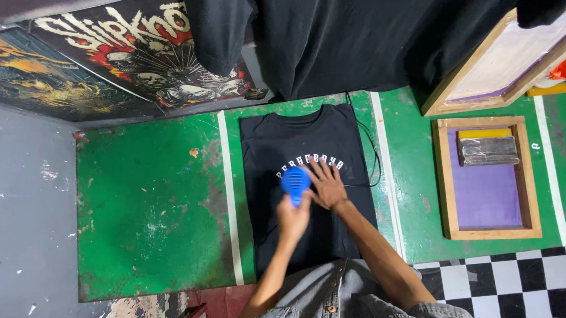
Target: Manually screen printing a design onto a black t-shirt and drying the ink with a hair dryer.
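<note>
A black cotton T-shirt with an arched white print (308, 181) lies flat on the worn green painted table (154, 203). It looks soft and light, liable to wrinkle, so pressing it flat suits it better than pinching. The right hand (324, 185) rests on the shirt just below the print, fingers spread open. The left hand (292, 218) has its fingers wrapped round a small blue plastic hair dryer (295, 182), held over the print. Right of the shirt, a wooden-framed purple printing screen (487, 186) holds a yellow-handled squeegee (486, 148).
</note>
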